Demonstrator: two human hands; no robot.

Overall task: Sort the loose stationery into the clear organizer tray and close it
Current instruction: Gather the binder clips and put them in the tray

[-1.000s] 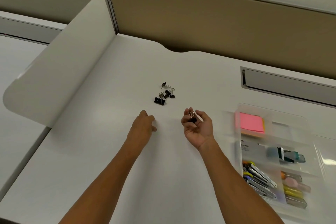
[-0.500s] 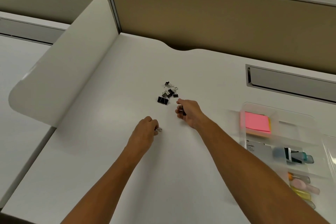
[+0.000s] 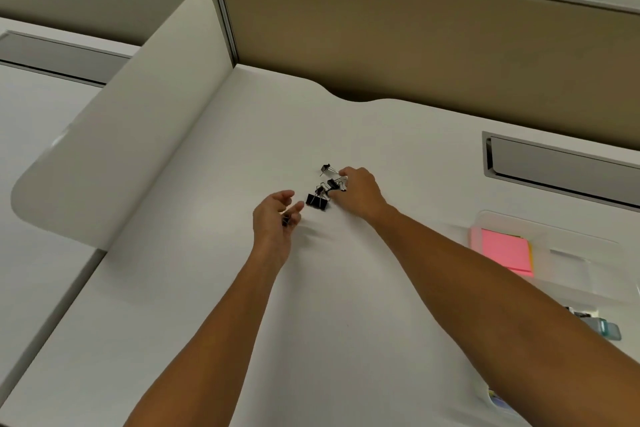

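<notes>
Binder clips (image 3: 323,189) strung diagonally near-left to far-right; right hand (image 3: 358,192) fingers pinching one; left hand (image 3: 273,222) fingers curled round another.

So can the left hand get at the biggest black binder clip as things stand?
Probably yes: the left hand is just beside the biggest binder clip, nothing between them, though it already seems to hold something small and dark.

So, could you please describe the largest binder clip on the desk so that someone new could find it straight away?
Start at the white desk and find the small cluster of black binder clips near its middle, where the two hands meet. The largest binder clip is the nearest in that cluster, lying between the left hand and the right hand. Its black body is clearly wider than that of any other clip.
</notes>
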